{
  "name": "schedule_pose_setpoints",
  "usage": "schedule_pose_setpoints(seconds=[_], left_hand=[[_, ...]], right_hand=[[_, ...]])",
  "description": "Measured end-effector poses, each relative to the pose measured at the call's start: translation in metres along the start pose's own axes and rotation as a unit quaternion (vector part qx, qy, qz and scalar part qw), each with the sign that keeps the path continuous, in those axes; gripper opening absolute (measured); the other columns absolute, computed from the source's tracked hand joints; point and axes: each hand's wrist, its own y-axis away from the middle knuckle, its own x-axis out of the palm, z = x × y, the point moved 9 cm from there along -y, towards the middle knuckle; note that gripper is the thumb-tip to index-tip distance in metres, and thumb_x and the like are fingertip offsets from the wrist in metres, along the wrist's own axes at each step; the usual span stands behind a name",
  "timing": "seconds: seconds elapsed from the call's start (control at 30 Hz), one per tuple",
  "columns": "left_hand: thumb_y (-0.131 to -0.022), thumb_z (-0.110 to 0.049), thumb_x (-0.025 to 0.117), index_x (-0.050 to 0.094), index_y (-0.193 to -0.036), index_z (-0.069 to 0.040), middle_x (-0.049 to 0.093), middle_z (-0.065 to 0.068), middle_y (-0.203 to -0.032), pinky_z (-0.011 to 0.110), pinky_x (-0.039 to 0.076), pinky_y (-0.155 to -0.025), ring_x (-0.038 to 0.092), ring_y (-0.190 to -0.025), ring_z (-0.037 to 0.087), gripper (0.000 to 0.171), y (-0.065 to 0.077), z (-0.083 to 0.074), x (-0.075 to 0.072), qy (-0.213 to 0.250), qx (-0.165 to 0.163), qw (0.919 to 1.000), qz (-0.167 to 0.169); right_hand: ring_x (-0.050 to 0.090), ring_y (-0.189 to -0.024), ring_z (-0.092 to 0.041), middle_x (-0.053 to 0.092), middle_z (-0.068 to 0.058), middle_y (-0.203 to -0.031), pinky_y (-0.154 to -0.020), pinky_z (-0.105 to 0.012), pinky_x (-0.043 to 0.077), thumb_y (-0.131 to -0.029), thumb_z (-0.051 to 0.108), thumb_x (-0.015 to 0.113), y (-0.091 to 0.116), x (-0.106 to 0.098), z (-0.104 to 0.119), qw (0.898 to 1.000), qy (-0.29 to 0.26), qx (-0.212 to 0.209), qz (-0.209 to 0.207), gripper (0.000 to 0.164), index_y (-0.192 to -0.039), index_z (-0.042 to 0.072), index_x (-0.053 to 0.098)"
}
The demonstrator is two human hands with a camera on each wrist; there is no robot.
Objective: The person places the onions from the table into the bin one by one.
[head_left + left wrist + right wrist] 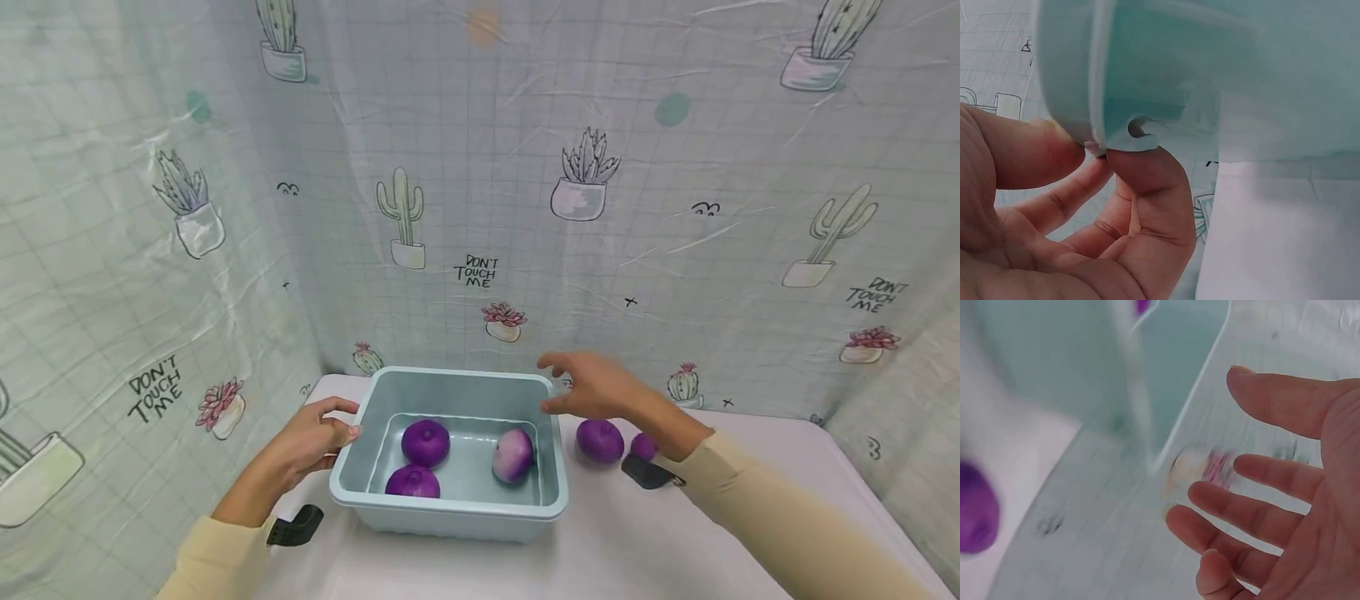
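Note:
A pale blue plastic bin (450, 500) stands on the white table, and three purple onions lie inside. Two of these onions, one (425, 442) behind the other (412, 481), sit toward the left; a paler onion (513, 456) lies on the right. My left hand (311, 439) grips the bin's left rim, thumb and forefinger on either side of it in the left wrist view. By the bin's right back corner, my right hand (596, 386) is raised with spread fingers and holds nothing. In the right wrist view a gap shows between those fingers and the bin (1141, 406).
To the right of the bin, an onion (600, 442) lies on the table (600, 542). Another onion (643, 447) is partly hidden by my right wrist. A cactus-printed curtain (480, 167) hangs behind the table and along both sides.

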Motion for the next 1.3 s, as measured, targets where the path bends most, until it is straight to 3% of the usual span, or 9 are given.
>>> schedule_pose_setpoints(seconds=[0.2, 0.43, 0.57, 0.9, 1.3], left_hand=[[-0.099, -0.011, 0.061, 0.048, -0.143, -0.002, 0.07, 0.02, -0.112, 0.037, 0.058, -0.076, 0.07, -0.092, 0.024, 0.047, 0.001, -0.001, 0.001, -0.005, -0.003, 1.0, -0.001], [-0.099, -0.012, 0.061, 0.048, -0.143, -0.003, 0.07, 0.018, -0.111, 0.038, 0.058, -0.076, 0.071, -0.092, 0.024, 0.047, 0.0, -0.001, 0.002, -0.013, -0.007, 0.9999, -0.004], [-0.1, -0.012, 0.061, 0.048, -0.144, -0.003, 0.07, 0.019, -0.114, 0.039, 0.058, -0.077, 0.07, -0.093, 0.024, 0.047, 0.001, -0.001, 0.001, -0.017, -0.01, 0.9998, -0.004], [-0.101, -0.012, 0.06, 0.047, -0.144, -0.003, 0.071, 0.019, -0.114, 0.038, 0.058, -0.077, 0.07, -0.093, 0.024, 0.047, 0.001, 0.0, 0.002, -0.023, -0.006, 0.9997, -0.007], [-0.101, -0.012, 0.06, 0.046, -0.145, -0.002, 0.071, 0.019, -0.114, 0.04, 0.059, -0.078, 0.07, -0.094, 0.024, 0.047, 0.002, 0.002, 0.001, -0.022, 0.002, 0.9997, -0.007]], right_hand=[[0.067, -0.115, -0.041, 0.069, -0.022, -0.127, -0.092, -0.057, 0.055, -0.084, 0.031, 0.085, 0.035, 0.006, -0.073, 0.998, -0.004, 0.062, -0.02, 0.064, -0.137, 0.004, 0.062], [0.064, -0.111, -0.047, 0.068, -0.029, -0.127, -0.088, -0.061, 0.055, -0.079, 0.038, 0.087, 0.075, 0.046, -0.163, 0.994, 0.023, 0.11, -0.014, 0.078, -0.14, -0.001, 0.057], [0.06, -0.106, -0.041, 0.067, -0.028, -0.127, -0.085, -0.061, 0.054, -0.074, 0.044, 0.091, 0.09, 0.069, -0.193, 0.99, 0.038, 0.137, -0.021, 0.089, -0.143, 0.001, 0.055], [0.061, -0.109, -0.041, 0.07, -0.022, -0.126, -0.087, -0.063, 0.054, -0.069, 0.044, 0.094, 0.103, 0.082, -0.194, 0.991, 0.045, 0.111, -0.061, 0.09, -0.143, 0.006, 0.058], [0.062, -0.105, -0.033, 0.073, -0.014, -0.121, -0.083, -0.059, 0.053, -0.064, 0.041, 0.096, 0.118, 0.054, -0.163, 0.991, 0.073, 0.065, -0.095, 0.087, -0.138, 0.011, 0.063]])
